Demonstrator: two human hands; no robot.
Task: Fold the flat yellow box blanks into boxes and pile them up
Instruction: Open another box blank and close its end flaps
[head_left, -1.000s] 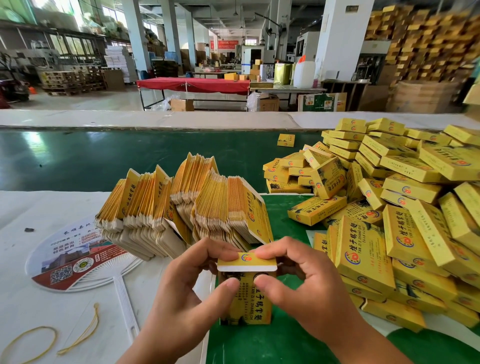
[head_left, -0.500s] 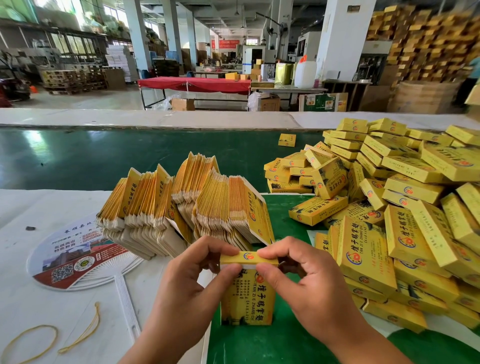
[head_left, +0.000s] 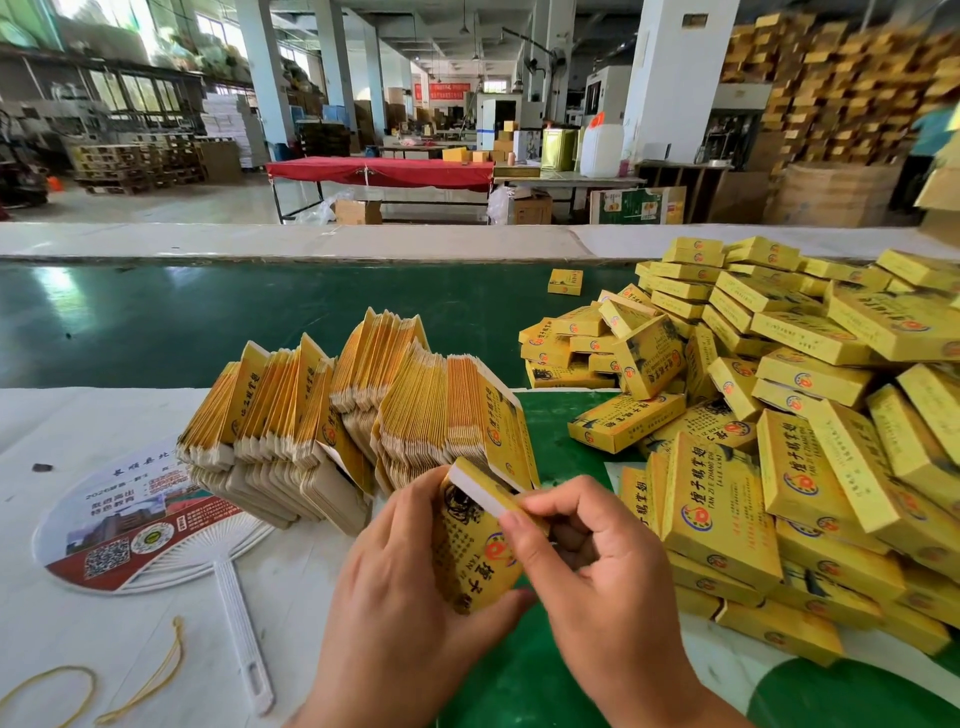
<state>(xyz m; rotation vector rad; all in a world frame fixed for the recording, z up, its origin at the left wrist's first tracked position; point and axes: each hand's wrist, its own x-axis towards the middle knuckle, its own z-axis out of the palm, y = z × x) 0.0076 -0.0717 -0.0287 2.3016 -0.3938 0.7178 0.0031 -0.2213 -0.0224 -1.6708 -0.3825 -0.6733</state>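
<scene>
Head view looks down on a box (head_left: 475, 551) held just above the near edge of the bench (head_left: 104, 639), between the fanned stack of flat blanks (head_left: 358, 415) to the left and the big pile of folded boxes (head_left: 810, 441) heaped along the right side. The left hand (head_left: 410, 597) wraps the box from the left and below, fingers curled around its printed face. The right hand (head_left: 597, 561) comes in from the right, thumb and forefinger pinching at the white-edged end flap (head_left: 480, 491) at the top.

By my reckoning this is the closing step on one box: the body looks already squared up and the end flap is being tucked or pressed home. The next move, I would judge, calls for the flap to be seated fully so the end stays shut, and then the finished box to go over to the right with the others. Whether the far end is already closed I cannot tell, since the palm hides it.

The box's long axis runs from near the person up and away toward the far edge of the bench, tipped a little leftward at the top, so the flap end points away and up. Its broad printed face is turned up toward the camera.

A paper hand fan (head_left: 140, 525) and a loose rubber band (head_left: 145, 675) lie on the white covering at the near left corner.
</scene>
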